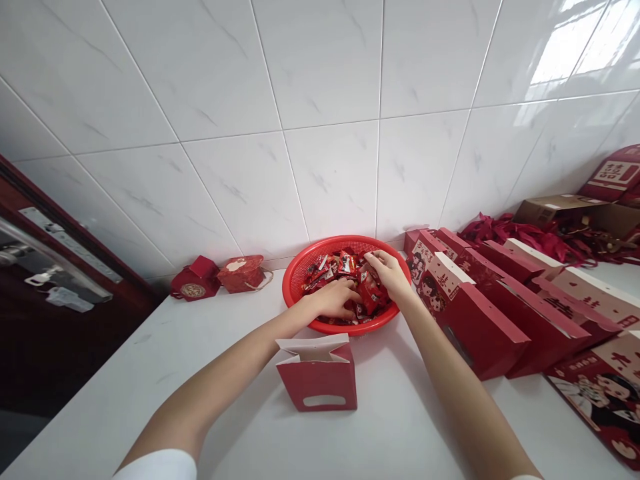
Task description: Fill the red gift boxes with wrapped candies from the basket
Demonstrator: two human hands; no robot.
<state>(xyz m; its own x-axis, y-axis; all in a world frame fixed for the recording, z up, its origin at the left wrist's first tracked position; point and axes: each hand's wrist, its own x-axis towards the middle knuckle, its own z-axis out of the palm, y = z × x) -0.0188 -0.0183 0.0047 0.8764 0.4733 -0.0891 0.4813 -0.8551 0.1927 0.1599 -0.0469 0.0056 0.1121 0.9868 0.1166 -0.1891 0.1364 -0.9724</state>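
Observation:
A round red plastic basket [295,298] stands against the tiled wall, with many red-wrapped candies [349,262] inside. Over its left part, my left hand [340,299] rests on the candies with its fingers spread. My right hand [385,268] reaches in at the right side, its thumb and fingers close together at the candies; what it holds, if anything, I cannot make out. In front of the basket an open-topped red paper box [320,380] stands upright, touched by neither hand.
Rows of red gift boxes [480,327] fill the right side. Behind them lie dark red ribbons [530,239] and a cardboard box [560,203]. Two small red boxes [197,280] sit at the left by the wall. A dark door [65,347] is beyond the table's left edge.

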